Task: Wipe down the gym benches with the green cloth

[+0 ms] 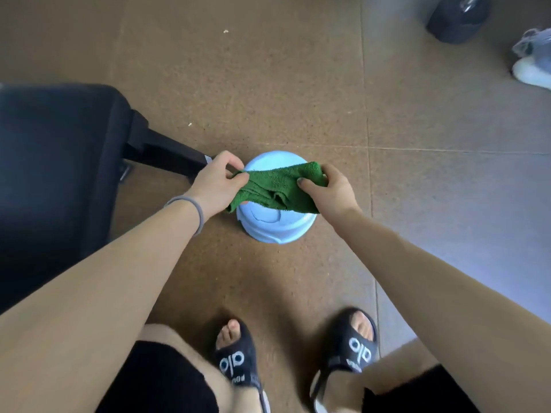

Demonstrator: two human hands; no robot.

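The green cloth is stretched between both hands, bunched and sagging in the middle, right above a light blue basin on the floor. My left hand pinches the cloth's left end. My right hand grips its right end, thumb on top. A black padded gym bench fills the left side, its black metal leg reaching toward the basin.
Brown speckled floor mats lie all around, with grey mats to the right. My feet in black sandals stand just behind the basin. A black dumbbell and another person's light shoe sit at the top right.
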